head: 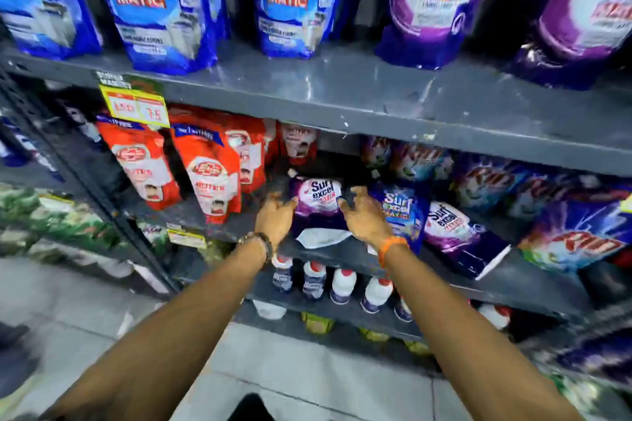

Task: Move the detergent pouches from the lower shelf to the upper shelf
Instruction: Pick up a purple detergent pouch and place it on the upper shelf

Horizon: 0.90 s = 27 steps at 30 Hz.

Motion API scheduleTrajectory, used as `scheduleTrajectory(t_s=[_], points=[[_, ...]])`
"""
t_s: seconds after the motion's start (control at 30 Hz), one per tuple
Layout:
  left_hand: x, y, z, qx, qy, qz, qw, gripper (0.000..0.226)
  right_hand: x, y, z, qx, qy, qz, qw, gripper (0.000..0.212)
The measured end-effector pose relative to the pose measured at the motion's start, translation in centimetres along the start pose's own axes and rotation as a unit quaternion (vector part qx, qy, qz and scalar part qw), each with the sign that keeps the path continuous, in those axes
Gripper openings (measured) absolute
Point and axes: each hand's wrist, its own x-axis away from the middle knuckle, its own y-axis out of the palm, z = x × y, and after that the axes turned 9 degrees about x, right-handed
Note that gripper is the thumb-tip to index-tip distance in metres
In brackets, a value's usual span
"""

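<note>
A purple Surf Excel pouch (316, 202) lies tilted on the lower shelf (342, 255), its white bottom fold facing me. My left hand (275, 219) is at its left edge and my right hand (362, 215) at its right edge. Both have their fingers spread and just touch the pouch's sides. A blue Surf Excel pouch (402, 212) leans right of my right hand, and a second purple pouch (455, 231) lies beyond it. The upper shelf (342, 85) holds standing blue pouches (290, 0) and purple pouches (434, 0).
Red pouches (212, 171) stand on the lower shelf left of my hands, and Rin packs (581, 239) fill its right end. A yellow price tag (136, 106) hangs from the upper shelf edge. White bottles (342, 284) line the shelf below.
</note>
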Motion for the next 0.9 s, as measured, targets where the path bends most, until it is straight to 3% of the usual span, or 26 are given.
scheduleTrajectory(t_s=[0.1, 0.2, 0.33, 0.43, 0.53, 0.57, 0.73, 0.9], points=[[-2.0, 1.3, 0.2, 0.081, -0.103, -0.004, 0.991, 0.055, -2.4, 1.0, -0.2, -0.002, 0.082, -0.035, 0.996, 0.046], [-3.6, 2.0, 0.3, 0.115, -0.160, -0.002, 0.980, 0.050, -4.5, 1.9, -0.4, -0.078, 0.117, -0.073, 0.987, 0.046], [-5.9, 2.5, -0.4, 0.117, -0.203, -0.013, 0.972, 0.053, -7.7, 3.2, -0.2, -0.209, 0.170, -0.087, 0.959, 0.030], [-7.2, 3.1, -1.1, 0.119, -0.203, -0.030, 0.972, 0.050, -9.0, 4.2, -0.3, -0.262, 0.197, -0.086, 0.941, 0.026], [-7.6, 3.3, -1.5, 0.112, -0.186, -0.038, 0.975, 0.018, -9.6, 4.7, -0.4, -0.305, 0.233, -0.100, 0.918, 0.026], [-7.7, 3.3, -1.7, 0.121, -0.180, -0.039, 0.975, 0.017, -9.7, 4.7, -0.4, -0.321, 0.244, -0.112, 0.908, 0.024], [-7.2, 2.9, -2.4, 0.184, -0.127, -0.021, 0.974, 0.029, -9.3, 4.1, -0.2, -0.398, 0.286, -0.144, 0.860, 0.033], [-7.3, 1.4, -2.5, 0.206, -0.065, -0.034, 0.976, 0.044, -8.6, 3.4, -0.2, -0.512, 0.268, -0.142, 0.804, 0.035]])
